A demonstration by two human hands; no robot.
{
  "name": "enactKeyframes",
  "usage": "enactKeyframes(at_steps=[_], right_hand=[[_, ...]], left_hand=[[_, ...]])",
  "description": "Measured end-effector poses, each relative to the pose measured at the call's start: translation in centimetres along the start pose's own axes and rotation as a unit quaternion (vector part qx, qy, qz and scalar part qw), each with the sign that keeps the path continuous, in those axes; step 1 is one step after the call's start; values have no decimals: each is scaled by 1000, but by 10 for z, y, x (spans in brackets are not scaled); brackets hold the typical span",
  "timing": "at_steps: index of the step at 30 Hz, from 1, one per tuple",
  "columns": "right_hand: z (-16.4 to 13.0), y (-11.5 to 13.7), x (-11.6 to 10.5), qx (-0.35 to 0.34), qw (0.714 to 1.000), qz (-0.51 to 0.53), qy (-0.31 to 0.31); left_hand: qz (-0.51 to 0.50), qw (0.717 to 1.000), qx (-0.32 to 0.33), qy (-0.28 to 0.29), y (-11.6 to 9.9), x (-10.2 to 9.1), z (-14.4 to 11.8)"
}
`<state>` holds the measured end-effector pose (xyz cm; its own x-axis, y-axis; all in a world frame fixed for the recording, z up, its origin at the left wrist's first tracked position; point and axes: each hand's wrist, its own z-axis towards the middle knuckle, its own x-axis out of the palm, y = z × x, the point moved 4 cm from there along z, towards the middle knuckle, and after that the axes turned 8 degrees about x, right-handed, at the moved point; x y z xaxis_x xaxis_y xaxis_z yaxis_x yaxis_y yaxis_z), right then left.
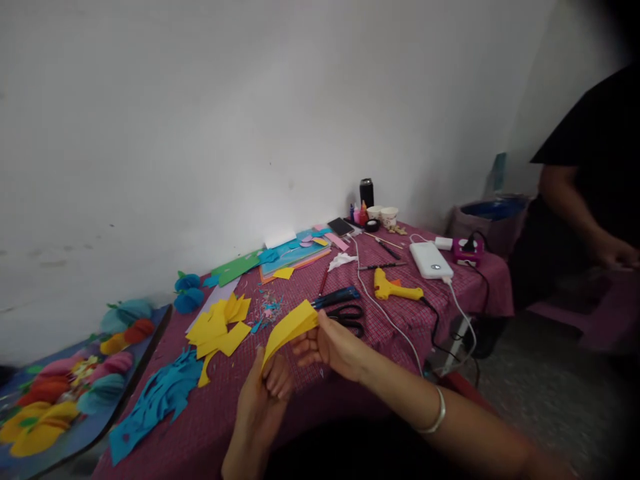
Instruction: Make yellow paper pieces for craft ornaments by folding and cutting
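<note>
Head view: folded yellow paper [293, 328] held between both hands, lower centre of frame.

Left hand [265, 393] curled shut on the paper's lower end; right hand [327, 347] pinches its upper edge; paper is off the counter [390, 313], just beside the scissors [347, 315]; risk: uneven pull could skew or tear the fold; right wrist may snag the white cable [385, 313] nearby.

- Low in the frame's centre, both hands hold a folded yellow paper [291, 327]: the left hand [263, 403] at its lower end, the right hand [333, 347] at its upper end.
- Black scissors [349, 316] lie just beyond the right hand on the table [235, 400].
- Yellow paper pieces [220, 328] and blue cut-outs [155, 400] lie at lower left.
- A yellow glue gun [395, 288] lies right of centre.
- Another person's arm [575, 207] shows at the right edge.
</note>
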<state>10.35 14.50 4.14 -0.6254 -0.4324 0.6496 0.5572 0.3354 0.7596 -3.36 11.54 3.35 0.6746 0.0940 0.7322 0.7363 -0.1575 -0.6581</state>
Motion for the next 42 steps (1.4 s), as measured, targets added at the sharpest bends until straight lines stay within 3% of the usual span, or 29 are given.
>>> enactKeyframes(at_steps=[8,14,34,38,42], right_hand=[[-11,6,-19,-20,999,9,-35],[-19,10,-19,-49,999,-12,12],[-15,8,-25,-68,997,-33,-34],[-13,9,-28,-62,992,-75,-85],[-11,12,-33,-77,984,-95,-133]], left_hand=[[-24,999,-33,-7,10,1,-1],[-42,998,-43,-6,12,2,-3],[-53,996,-67,-21,18,-2,-1],[-8,998,-51,-35,19,0,-2],[121,991,35,-35,17,-5,-2]])
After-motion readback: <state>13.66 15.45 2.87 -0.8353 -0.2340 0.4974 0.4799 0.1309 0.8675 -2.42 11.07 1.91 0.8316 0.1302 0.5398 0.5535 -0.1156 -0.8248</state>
